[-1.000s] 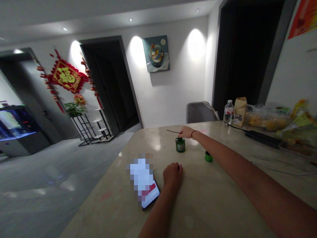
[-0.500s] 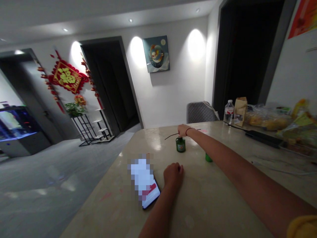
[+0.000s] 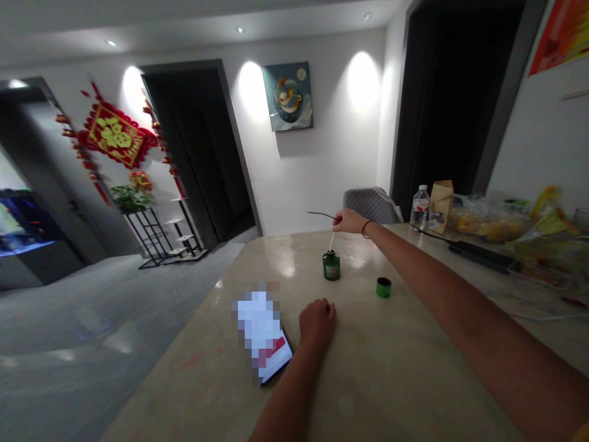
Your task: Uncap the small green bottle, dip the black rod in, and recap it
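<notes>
Over the far part of the table, my right hand [image 3: 348, 221] is closed in a pinch on a thin pale stick [image 3: 332, 239]. The stick runs down to the mouth of a small dark green bottle [image 3: 331, 268], which stands upright. A thin dark stick [image 3: 321, 213] juts left from the same fingers. Nearer to me and to the right, a green cap [image 3: 383, 287] rests on the tabletop with its dark hollow showing. My left hand [image 3: 317, 322] lies on the table, fingers curled in, with nothing seen in it. Left of it is a lit phone [image 3: 278, 359], its screen partly blurred.
At the table's [image 3: 359, 380] right side are a water bottle [image 3: 420, 207], a paper bag [image 3: 442, 205], plastic bags of food [image 3: 490, 221] and a black bar-shaped object [image 3: 483, 256] with a cable. A grey chair [image 3: 370, 205] stands behind the far edge.
My right hand has risen from the green bottle's mouth, and the pale stick now shows beneath it. The dark stick has risen with it. The cap, earlier partly behind my forearm, is uncovered.
</notes>
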{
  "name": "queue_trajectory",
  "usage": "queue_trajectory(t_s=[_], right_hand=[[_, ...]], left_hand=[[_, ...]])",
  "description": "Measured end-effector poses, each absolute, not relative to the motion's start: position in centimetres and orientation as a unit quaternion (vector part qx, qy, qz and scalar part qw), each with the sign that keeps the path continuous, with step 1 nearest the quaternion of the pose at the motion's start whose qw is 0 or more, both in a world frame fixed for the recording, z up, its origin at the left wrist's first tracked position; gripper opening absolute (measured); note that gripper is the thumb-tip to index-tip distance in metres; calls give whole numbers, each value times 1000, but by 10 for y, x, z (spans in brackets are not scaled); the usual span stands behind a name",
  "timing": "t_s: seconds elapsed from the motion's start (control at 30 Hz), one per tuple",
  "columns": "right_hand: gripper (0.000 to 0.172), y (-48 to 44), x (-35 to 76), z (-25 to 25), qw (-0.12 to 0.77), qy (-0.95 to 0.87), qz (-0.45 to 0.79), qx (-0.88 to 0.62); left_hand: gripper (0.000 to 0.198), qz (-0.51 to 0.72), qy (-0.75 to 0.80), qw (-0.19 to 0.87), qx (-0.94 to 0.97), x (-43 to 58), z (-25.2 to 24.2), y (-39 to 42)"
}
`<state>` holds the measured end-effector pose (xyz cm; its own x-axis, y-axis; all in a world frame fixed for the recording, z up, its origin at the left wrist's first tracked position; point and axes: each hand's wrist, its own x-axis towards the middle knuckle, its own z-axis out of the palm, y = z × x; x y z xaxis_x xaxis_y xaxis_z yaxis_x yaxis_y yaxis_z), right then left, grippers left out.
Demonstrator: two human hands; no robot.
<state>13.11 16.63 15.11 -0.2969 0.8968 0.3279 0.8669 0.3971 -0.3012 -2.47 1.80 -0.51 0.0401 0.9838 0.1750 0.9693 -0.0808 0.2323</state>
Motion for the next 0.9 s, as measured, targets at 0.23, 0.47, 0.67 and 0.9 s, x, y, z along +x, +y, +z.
queue_trajectory(t_s=[0.23,0.47,0.67,0.9], right_hand=[[18,144,172,161,204,-799,225,-519],[18,146,173,81,97,-790,193,-574],[21,157,181,65,120,-783,129,-596],[20,150,187,39,71,-758,133,-635]], left_hand=[[33,140,678,28,722,-25,-3,17],[33,134,680,33,720,-24,-1,16],[34,140,680,24,719,-24,-2,16],[34,135,683,27,718,-24,0,16]])
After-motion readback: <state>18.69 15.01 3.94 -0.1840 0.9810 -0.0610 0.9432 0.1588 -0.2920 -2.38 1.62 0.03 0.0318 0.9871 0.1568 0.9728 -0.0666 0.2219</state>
